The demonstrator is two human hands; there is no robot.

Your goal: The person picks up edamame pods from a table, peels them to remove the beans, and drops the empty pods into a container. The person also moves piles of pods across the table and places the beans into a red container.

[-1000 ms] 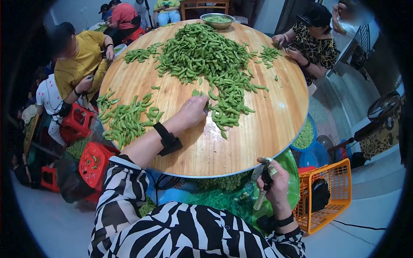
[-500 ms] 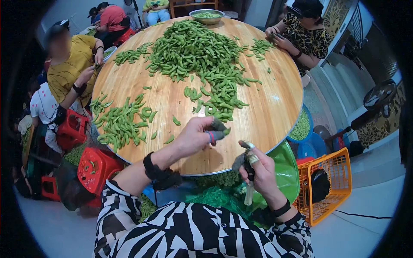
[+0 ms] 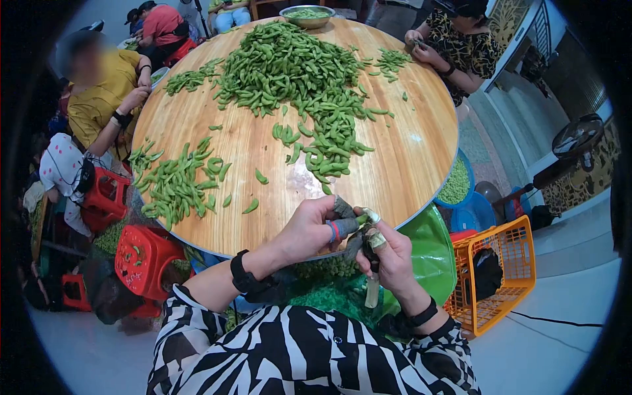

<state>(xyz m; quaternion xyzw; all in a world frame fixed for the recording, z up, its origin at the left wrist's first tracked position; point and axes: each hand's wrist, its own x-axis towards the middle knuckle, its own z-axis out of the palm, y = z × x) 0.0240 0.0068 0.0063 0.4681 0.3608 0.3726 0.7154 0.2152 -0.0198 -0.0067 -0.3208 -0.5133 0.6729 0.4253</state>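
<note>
My left hand [image 3: 308, 227], with dark wraps on its thumb and forefinger, is closed on a green bean pod [image 3: 361, 219] over the table's near edge. Touching it from the right is my right hand [image 3: 394, 258], its fingers also wrapped. That hand is closed around a small tool with a pale handle [image 3: 372, 293] pointing down; its working end is hidden among the fingers. Beyond my hands, a large heap of bean pods [image 3: 286, 72] covers the middle of the round wooden table [image 3: 243, 141]. More pods [image 3: 181, 184] lie scattered at the left.
A metal bowl [image 3: 307, 17] stands at the far edge. Two people sit at the table, left and right. Right of me are a green bag [image 3: 431, 253], an orange crate [image 3: 500, 289], a blue basin [image 3: 474, 214] and a tub of beans [image 3: 455, 184]. A red stool [image 3: 141, 260] stands left.
My left hand has moved right and down with the pod, meeting my right hand. Earlier the hands were apart. The view has shifted slightly.
</note>
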